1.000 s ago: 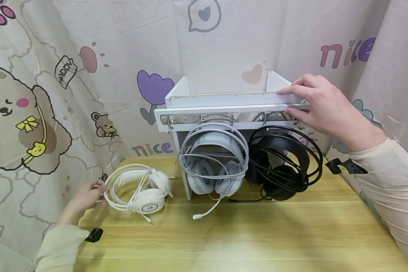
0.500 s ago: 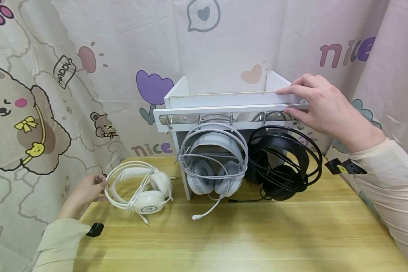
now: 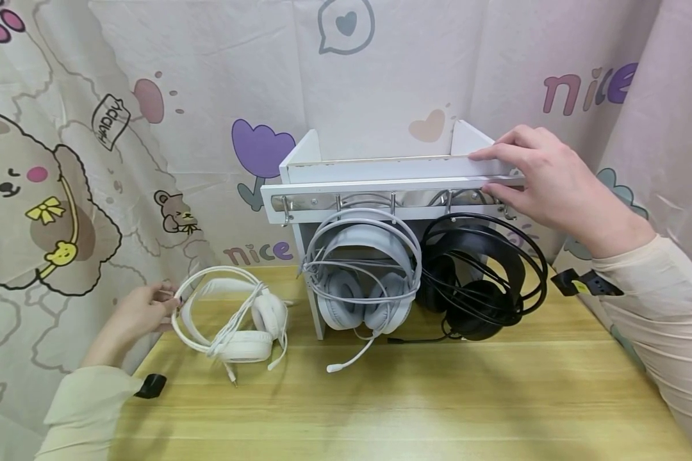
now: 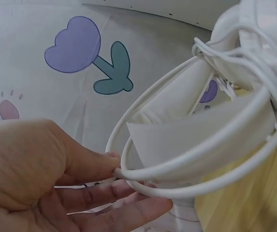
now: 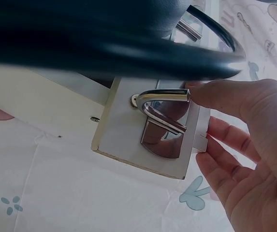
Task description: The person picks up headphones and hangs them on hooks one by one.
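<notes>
My left hand (image 3: pixel 141 310) pinches the band end of a white headset (image 3: pixel 247 346) between thumb and fingers, left of the rack. In the left wrist view, the thumb (image 4: pixel 97 166) presses on the thin outer hoops of the headset's band (image 4: pixel 211 157), and a cable is wrapped around its cups. The headset is tilted, its ear cups to the right, low over the table. At the rack's right end, my right hand (image 3: pixel 559 182) holds the edge of the white hook rack (image 3: pixel 392 169), thumb in front and fingers on top. A metal hook (image 5: pixel 165 94) is beside that thumb.
From the rack's hooks hang a grey headset (image 3: pixel 337 307) with its microphone forward and a black headset (image 3: pixel 478 314) with coiled cable. The leftmost hook (image 3: pixel 286 208) bears nothing. A wooden table (image 3: pixel 380 410) lies below, with patterned curtains (image 3: pixel 380 83) behind and beside it.
My left hand has moved slightly left and up, tilting the white headset so the cup's round emblem is out of sight. The right hand and rack have stayed put.
</notes>
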